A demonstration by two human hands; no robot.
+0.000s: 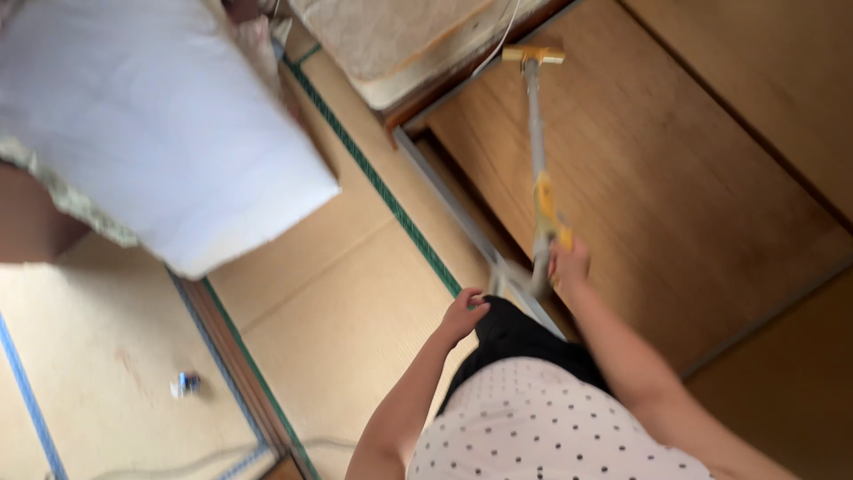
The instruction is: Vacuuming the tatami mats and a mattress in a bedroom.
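Observation:
My right hand [569, 264] grips the grey and yellow wand [537, 151] of a vacuum cleaner. The wand runs away from me to a yellow floor head [533, 55] resting on the brown wooden floor [675, 178], close to a mattress edge. My left hand [464, 316] is closed around something near my waist, possibly the hose; what it holds is too hidden to name. My white dotted top [533, 427] fills the bottom of the view.
A white padded mattress [151, 124] lies over the tatami mats [338, 293] at left. Another quilted mattress [400, 36] sits at the top. A small blue and silver object [185, 384] lies on the tatami. A metal door track [462, 213] separates tatami from wood.

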